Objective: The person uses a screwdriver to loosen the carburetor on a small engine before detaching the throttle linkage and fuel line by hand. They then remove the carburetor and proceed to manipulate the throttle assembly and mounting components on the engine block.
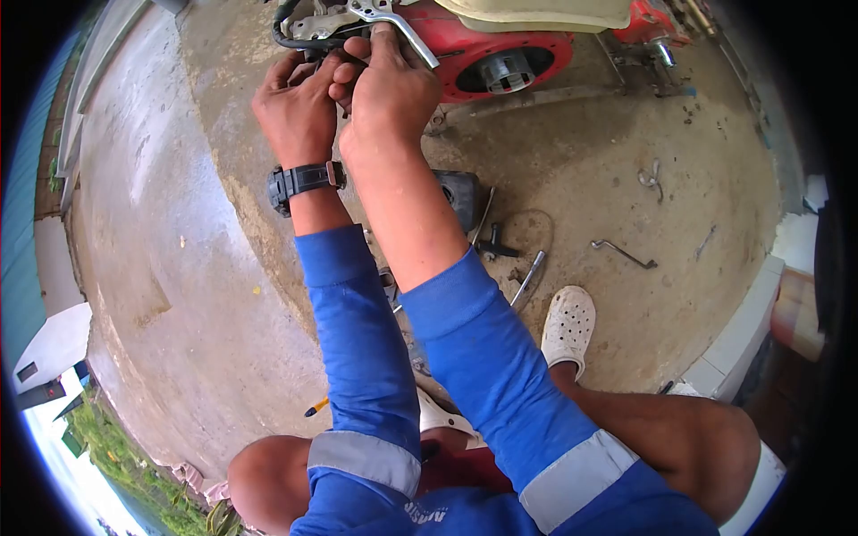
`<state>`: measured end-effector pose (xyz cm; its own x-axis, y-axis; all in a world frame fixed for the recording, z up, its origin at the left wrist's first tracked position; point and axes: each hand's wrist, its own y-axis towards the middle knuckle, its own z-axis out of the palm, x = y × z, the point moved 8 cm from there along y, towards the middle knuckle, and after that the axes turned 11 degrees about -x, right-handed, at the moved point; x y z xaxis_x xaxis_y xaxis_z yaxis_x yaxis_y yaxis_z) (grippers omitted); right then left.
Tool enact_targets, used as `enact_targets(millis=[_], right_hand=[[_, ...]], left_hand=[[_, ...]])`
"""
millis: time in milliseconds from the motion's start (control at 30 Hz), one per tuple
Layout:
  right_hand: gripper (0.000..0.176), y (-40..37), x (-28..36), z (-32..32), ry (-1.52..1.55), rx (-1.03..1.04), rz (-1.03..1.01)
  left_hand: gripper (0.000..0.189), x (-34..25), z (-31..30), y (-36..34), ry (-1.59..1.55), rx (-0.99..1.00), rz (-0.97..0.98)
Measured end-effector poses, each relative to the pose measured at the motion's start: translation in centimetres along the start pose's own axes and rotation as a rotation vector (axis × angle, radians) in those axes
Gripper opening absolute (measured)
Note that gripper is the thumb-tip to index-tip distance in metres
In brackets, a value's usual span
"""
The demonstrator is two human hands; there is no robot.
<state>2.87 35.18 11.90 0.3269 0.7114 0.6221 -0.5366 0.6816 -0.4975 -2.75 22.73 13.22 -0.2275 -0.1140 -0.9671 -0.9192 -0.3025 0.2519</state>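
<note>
Both my hands work at the linkage on the left side of a red engine. My left hand, below a black wristwatch, has its fingers curled and pinched near a black hose. Beside it, my right hand is closed, its index finger reaching up under a silver metal lever. The hands' fingertips meet, and whatever small part they pinch is hidden. Right of them, a metal cup sits in the engine's round opening.
A cream tank tops the engine. On the concrete lie a black box-shaped part, a black pull handle, a silver bar tool, a bent wrench and a metal piece. A yellow-and-black handle lies beside my left sleeve.
</note>
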Motion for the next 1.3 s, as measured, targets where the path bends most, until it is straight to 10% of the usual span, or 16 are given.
enact_targets(millis=[233,333,400,500,1300], right_hand=[[0.026,-0.9,3.0,-5.2,-0.214,0.112,-0.041],[0.017,0.2,8.1,-7.1,-0.617,0.155,-0.626],[0.010,-0.7,11.1,-5.1,-0.790,0.299,-1.455],[0.019,-2.2,11.8,-2.8,-0.856,0.486,-1.894],[0.025,-0.4,10.1,-0.4,-1.212,0.410,-1.789]], left_hand=[[0.049,1.0,0.4,0.0,-0.054,0.001,0.000],[0.054,0.4,0.0,-0.2,0.028,-0.053,0.073],[0.053,-0.1,0.0,-0.4,0.037,-0.045,0.081],[0.050,-0.5,0.0,-0.6,0.055,-0.039,0.104],[0.040,0.3,0.1,0.5,0.107,0.013,0.133]])
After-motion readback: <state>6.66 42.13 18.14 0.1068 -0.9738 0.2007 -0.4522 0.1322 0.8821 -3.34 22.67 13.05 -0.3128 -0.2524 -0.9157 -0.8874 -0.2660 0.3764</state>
